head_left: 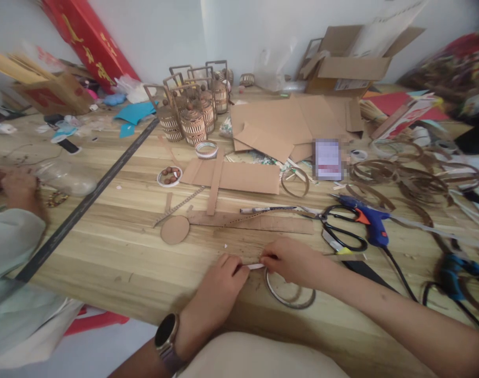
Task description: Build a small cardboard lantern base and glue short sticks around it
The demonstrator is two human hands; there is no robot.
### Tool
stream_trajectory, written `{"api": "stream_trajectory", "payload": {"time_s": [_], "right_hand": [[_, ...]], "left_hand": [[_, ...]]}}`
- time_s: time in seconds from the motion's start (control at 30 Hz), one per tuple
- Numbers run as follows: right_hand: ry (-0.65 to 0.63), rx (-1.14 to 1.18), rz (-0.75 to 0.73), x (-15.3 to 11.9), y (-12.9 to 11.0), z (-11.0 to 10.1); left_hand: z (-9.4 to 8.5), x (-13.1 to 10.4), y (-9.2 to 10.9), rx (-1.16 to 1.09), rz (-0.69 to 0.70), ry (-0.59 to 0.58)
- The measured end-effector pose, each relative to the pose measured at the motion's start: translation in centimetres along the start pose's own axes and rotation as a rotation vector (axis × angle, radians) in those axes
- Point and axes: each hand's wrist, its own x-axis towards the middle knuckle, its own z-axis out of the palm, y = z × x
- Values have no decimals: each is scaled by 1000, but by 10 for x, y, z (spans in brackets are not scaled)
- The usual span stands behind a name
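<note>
A short piece of a thin white strip [256,266] shows between my hands, low over the near part of the table. My left hand [222,286], with a watch on its wrist, pinches one end between thumb and fingers. The fingers of my right hand [288,260] are closed on the other end. Just below the right hand lies a thin round hoop [291,305]; its upper part is hidden by that hand, and I cannot tell whether they touch. A cardboard disc [175,230] and a long cardboard strip [255,222] lie beyond my hands.
Black-handled scissors [344,228] and a blue glue gun [375,223] with its cord lie right. Several small slatted lanterns [194,126] stand at the back by cardboard sheets [278,121]. Brown strip coils [416,173] fill the right. Another person's hand [21,186] is at left.
</note>
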Motion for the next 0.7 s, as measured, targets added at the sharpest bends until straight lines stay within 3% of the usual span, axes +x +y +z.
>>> {"api": "stream_trajectory", "payload": {"time_s": [0.4,0.7], "right_hand": [[32,60,42,-20,54,-11],[18,-68,126,-19,61,-6]], "left_hand": [[6,-1,-4,-4,20,-8],[2,-1,-3,49,44,-41]]}}
